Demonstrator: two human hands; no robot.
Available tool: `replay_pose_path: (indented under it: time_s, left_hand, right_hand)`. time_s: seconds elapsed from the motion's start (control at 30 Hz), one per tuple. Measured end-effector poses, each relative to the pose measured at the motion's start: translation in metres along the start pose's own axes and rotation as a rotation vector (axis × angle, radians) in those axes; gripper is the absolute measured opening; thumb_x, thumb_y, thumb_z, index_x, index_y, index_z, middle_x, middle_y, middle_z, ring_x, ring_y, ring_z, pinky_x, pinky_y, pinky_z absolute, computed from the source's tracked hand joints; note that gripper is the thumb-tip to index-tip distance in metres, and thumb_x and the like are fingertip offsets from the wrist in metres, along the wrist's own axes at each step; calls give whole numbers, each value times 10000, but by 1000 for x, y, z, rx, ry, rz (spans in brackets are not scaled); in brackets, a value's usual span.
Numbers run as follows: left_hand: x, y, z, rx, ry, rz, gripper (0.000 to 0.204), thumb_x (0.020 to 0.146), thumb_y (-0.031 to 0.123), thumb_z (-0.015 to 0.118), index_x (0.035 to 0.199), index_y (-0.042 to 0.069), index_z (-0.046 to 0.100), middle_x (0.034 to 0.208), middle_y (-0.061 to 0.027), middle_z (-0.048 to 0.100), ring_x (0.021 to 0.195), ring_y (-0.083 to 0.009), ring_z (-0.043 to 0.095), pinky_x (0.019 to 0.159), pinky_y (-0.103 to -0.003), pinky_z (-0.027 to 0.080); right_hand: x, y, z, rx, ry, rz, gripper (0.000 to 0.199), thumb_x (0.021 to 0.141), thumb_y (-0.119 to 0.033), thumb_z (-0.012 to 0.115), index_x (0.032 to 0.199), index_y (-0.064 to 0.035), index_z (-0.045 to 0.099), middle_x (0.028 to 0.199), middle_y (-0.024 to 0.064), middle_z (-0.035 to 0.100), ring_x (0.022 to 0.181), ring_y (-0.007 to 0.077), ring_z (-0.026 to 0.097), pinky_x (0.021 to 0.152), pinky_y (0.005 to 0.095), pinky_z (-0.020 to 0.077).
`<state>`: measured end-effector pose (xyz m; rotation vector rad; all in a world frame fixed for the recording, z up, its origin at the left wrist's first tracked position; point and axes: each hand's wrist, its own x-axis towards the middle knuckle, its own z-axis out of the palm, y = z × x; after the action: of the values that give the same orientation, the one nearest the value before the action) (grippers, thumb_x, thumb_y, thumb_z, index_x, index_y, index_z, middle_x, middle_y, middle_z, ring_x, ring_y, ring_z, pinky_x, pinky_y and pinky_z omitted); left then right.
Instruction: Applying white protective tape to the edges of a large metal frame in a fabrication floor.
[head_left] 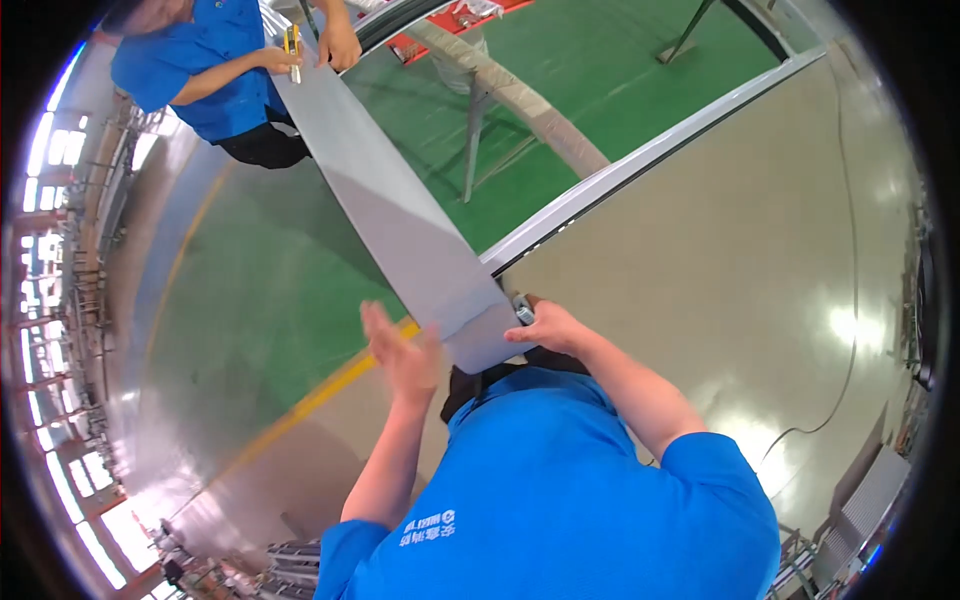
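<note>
A long flat grey metal panel (400, 225) stretches from just in front of my body to the far left. My left hand (405, 360) is raised beside its near left edge, fingers stretched out and slightly blurred, with nothing in it. At the near right corner of the panel, my right hand (555, 328) is closed around a small grey cylindrical metal piece (523, 308). Its thumb lies against the panel's edge; the other fingers are partly hidden. The kind of metal piece cannot be made out.
Across the panel, a person in a blue shirt (215, 70) holds a yellow-handled tool (292, 45) at its far end. A long white frame bar (640, 165) runs off to the right. Behind it are a wrapped beam (520, 105) and a metal stand leg (473, 145). A cable (850, 200) lies on the floor.
</note>
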<state>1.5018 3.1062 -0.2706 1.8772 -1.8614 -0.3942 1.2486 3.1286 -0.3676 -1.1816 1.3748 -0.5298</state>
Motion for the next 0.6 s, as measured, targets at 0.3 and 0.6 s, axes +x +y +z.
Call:
replay_pose_path:
  time_s: [0.3, 0.6]
  left_hand:
    - [56, 41, 45, 443, -480, 643, 859, 922, 601, 433, 1523, 31, 206, 1597, -127, 210, 1382, -365, 356, 1197, -489, 105]
    - [56, 32, 46, 551, -465, 686, 901, 915, 693, 301, 1518, 28, 222, 1586, -130, 241, 1347, -365, 390, 1193, -502, 96]
  right_hand:
    - [-10, 0, 13, 281, -19, 83, 818, 686, -348, 831, 1345, 1, 496, 1161, 200, 642, 1097, 277, 611, 968, 357, 457]
    - [-9, 13, 16, 211, 15, 27, 766, 720, -304, 822, 1342, -11, 484, 1151, 187, 648, 1091, 301, 612, 969, 362, 452]
